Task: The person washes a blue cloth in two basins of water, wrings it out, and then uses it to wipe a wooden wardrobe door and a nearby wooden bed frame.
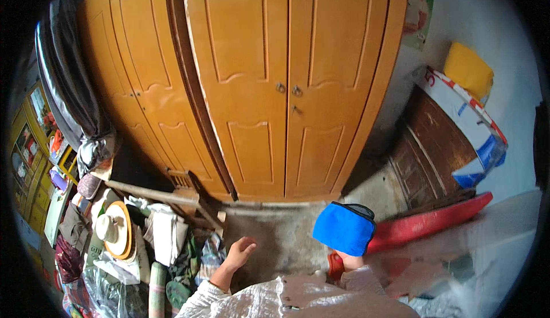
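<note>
A folded bright blue cloth point(343, 230) with a dark edge is held up in my right hand point(352, 262); the cloth hides most of my fingers. My left hand point(240, 252) hangs over the concrete floor point(292, 249), holding nothing, its fingers loosely curled and apart from the thumb. Ahead of me stands a tall orange-brown wooden wardrobe point(247, 103) with its doors closed. A key point(294, 109) sits in its lock, below two round door pulls.
On the left are a wooden rail point(146, 191), hats point(118, 230), folded white cloth point(167, 236), a rolled mat point(157, 290) and bags. A dark curtain point(71, 68) hangs behind. To the right are a red plastic basin point(429, 221) and a dark wooden chest point(434, 146).
</note>
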A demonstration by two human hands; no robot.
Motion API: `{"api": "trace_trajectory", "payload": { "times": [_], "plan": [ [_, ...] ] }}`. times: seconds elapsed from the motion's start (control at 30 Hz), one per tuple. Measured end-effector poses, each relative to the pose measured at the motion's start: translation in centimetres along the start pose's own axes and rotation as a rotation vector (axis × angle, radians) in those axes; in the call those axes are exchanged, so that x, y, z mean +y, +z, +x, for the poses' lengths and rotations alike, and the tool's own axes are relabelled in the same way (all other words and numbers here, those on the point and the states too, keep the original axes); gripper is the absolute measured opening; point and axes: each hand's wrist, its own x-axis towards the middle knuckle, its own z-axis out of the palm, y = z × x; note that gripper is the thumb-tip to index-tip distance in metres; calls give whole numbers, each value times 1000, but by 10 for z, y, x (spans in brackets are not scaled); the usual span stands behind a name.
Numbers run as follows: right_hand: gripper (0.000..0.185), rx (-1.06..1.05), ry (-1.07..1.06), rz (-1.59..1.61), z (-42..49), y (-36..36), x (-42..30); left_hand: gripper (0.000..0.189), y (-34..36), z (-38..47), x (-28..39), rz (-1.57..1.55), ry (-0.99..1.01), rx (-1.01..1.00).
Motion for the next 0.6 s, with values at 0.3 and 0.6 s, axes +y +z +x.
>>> {"api": "trace_trajectory", "payload": {
  "times": [0.3,0.6],
  "plan": [
    [70,-88,-883,-486,209,109,-167,29,-36,143,57,296,-31,4],
    [80,433,-1897,-1469,462,215,-301,27,-48,335,138,355,345,-67]
  ]
}}
